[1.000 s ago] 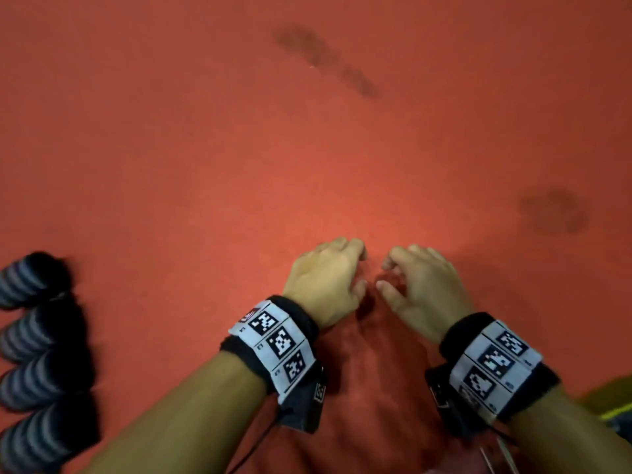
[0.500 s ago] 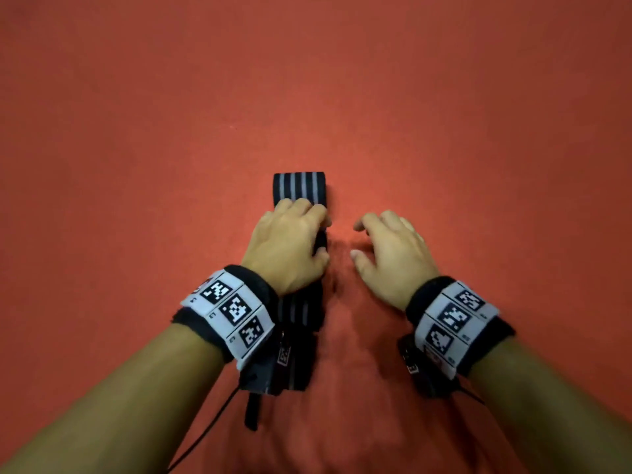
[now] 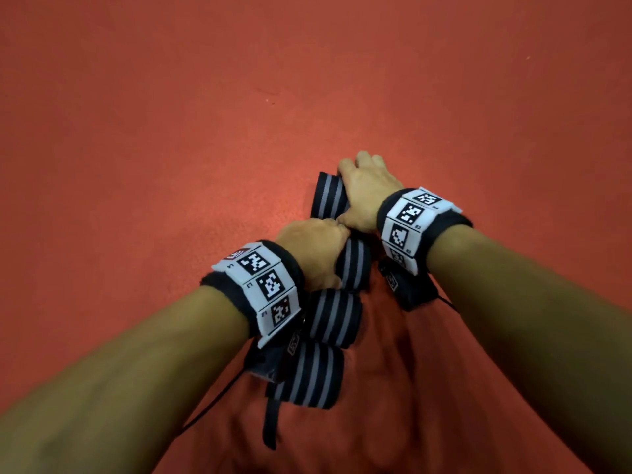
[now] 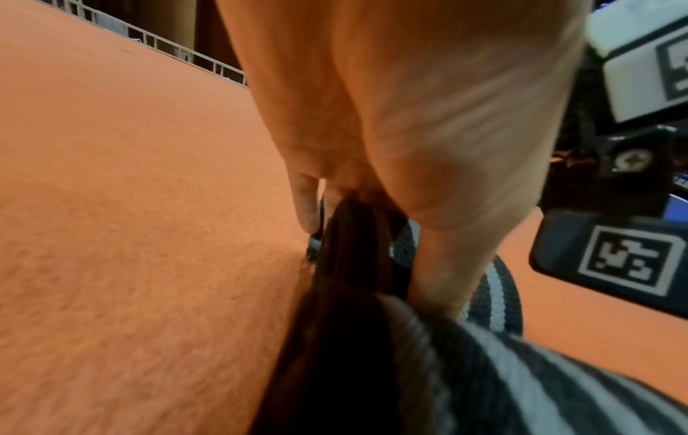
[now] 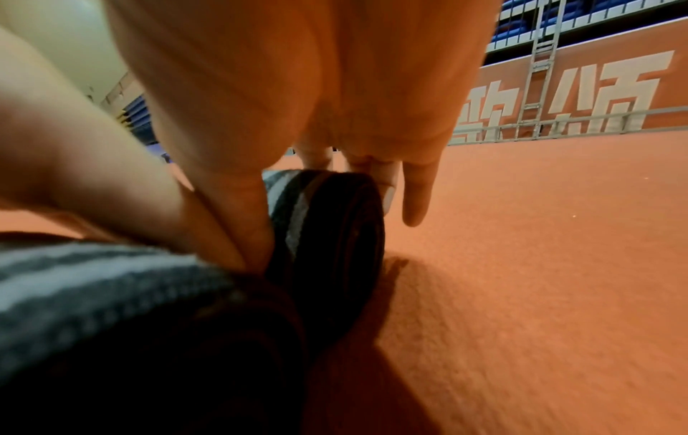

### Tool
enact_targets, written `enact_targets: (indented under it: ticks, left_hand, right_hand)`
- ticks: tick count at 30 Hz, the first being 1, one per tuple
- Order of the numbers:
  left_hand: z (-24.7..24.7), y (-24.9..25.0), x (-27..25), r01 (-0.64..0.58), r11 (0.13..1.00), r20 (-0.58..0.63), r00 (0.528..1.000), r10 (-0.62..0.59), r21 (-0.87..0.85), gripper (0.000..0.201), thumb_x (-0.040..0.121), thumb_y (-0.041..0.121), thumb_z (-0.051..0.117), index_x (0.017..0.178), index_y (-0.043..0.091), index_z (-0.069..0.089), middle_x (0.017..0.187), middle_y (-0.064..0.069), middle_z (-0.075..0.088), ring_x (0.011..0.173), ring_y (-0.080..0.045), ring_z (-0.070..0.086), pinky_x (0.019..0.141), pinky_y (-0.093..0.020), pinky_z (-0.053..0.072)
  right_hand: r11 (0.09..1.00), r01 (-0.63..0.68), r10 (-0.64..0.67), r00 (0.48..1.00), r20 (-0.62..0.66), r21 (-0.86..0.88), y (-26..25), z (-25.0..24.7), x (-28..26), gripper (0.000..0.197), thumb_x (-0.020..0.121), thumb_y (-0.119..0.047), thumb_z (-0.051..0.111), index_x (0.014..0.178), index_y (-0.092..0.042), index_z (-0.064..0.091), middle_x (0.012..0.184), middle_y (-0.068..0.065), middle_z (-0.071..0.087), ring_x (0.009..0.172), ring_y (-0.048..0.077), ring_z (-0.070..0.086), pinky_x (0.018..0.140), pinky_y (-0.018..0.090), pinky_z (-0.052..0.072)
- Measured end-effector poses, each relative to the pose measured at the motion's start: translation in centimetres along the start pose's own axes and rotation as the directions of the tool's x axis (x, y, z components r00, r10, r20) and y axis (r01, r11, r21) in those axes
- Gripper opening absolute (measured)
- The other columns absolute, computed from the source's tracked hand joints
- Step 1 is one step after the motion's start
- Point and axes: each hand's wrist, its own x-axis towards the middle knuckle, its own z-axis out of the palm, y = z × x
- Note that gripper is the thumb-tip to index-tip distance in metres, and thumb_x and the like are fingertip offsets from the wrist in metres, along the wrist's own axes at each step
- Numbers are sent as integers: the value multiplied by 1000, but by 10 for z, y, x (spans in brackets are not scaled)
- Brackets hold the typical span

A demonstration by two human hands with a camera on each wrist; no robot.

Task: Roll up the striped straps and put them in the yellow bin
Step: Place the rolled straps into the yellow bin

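Note:
Several rolled black straps with grey stripes lie in a row on the red floor, running away from me. My right hand [image 3: 367, 186] grips the farthest roll [image 3: 328, 196]; in the right wrist view the thumb and fingers clamp that roll [image 5: 331, 235] from both sides. My left hand [image 3: 313, 249] grips the second roll [image 3: 354, 266], its fingers [image 4: 309, 206] curled over the dark roll end [image 4: 353, 250]. Two more rolls [image 3: 333, 316] [image 3: 307, 374] lie nearer to me under the left wrist. The yellow bin is out of view.
A loose black strap tail [image 3: 270, 425] trails from the nearest roll toward me. Red carpeted floor [image 3: 171, 131] spreads on all sides. A railing with an orange lettered banner [image 5: 581, 97] stands far off at the floor's edge.
My right hand has moved forward and left from the bare floor onto the farthest roll and gripped it. My left hand now grips the roll behind it. The head view has shifted.

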Motion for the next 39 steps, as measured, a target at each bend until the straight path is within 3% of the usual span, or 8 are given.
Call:
enact_targets:
  ticks: [4, 9, 13, 17, 23, 29, 33, 39]
  left_hand:
    - [0, 5, -2, 9, 995, -30, 1000, -6, 99, 71, 74, 52, 73, 130, 16, 52, 126, -5, 56, 114, -26, 55, 99, -40, 45]
    - [-10, 18, -10, 36, 994, -114, 993, -24, 104, 68, 61, 51, 78, 114, 19, 50, 112, 0, 58, 104, -24, 56, 87, -35, 45]
    - [-22, 55, -10, 15, 990, -96, 995, -2, 140, 76, 57, 50, 81, 118, 22, 46, 113, 3, 53, 102, -23, 56, 82, -34, 44]
    - [-30, 118, -6, -61, 977, -95, 992, 81, 202, 74, 58, 48, 81, 116, 22, 43, 110, 2, 49, 94, -25, 57, 72, -32, 40]
    - [-10, 267, 3, -297, 916, -29, 948, 316, 271, 71, 59, 46, 79, 111, 22, 38, 98, 1, 55, 78, -24, 49, 65, -33, 36]
    - [51, 455, -4, -564, 748, 118, 818, 563, 350, 65, 62, 41, 76, 108, 23, 34, 89, 5, 52, 73, -22, 48, 63, -32, 33]
    - [112, 579, -17, -720, 594, 235, 686, 689, 359, 63, 64, 40, 75, 108, 23, 34, 88, 6, 50, 74, -20, 46, 63, -32, 33]
    - [221, 730, -54, -888, 382, 450, 460, 766, 257, 65, 61, 47, 74, 111, 23, 41, 96, 4, 60, 83, -24, 60, 69, -35, 49]
  right_hand:
    - [994, -19, 18, 1000, 9, 110, 2, 1, -4, 56, 73, -18, 75, 105, -14, 28, 85, 4, 50, 90, 30, 57, 64, 35, 41]
    - [982, -70, 87, 992, -90, 173, 34, 4, -40, 72, 68, -34, 80, 123, -11, 39, 116, 9, 51, 114, 31, 48, 83, 36, 41]
    - [963, -164, 188, 978, -95, 216, 89, 18, -107, 61, 65, -35, 79, 108, -17, 40, 100, -1, 40, 105, 29, 48, 73, 33, 36]
    - [926, -260, 287, 956, -64, 272, 145, 39, -193, 59, 62, -32, 77, 100, -22, 33, 100, 2, 48, 97, 29, 48, 70, 33, 35]
    - [820, -382, 454, 888, -78, 426, 213, 78, -340, 59, 56, -38, 77, 95, -25, 34, 91, -1, 51, 87, 26, 47, 69, 36, 41]
    - [616, -529, 669, 742, -34, 583, 281, 128, -502, 58, 58, -28, 77, 98, -24, 35, 87, -3, 50, 79, 21, 50, 62, 35, 41]
    - [446, -628, 784, 618, 60, 637, 317, 178, -618, 60, 62, -25, 75, 105, -20, 34, 86, 2, 55, 79, 29, 57, 65, 40, 49]
    - [115, -700, 896, 379, 230, 705, 332, 262, -777, 64, 61, -35, 78, 100, -21, 30, 79, -4, 54, 77, 27, 59, 59, 31, 38]
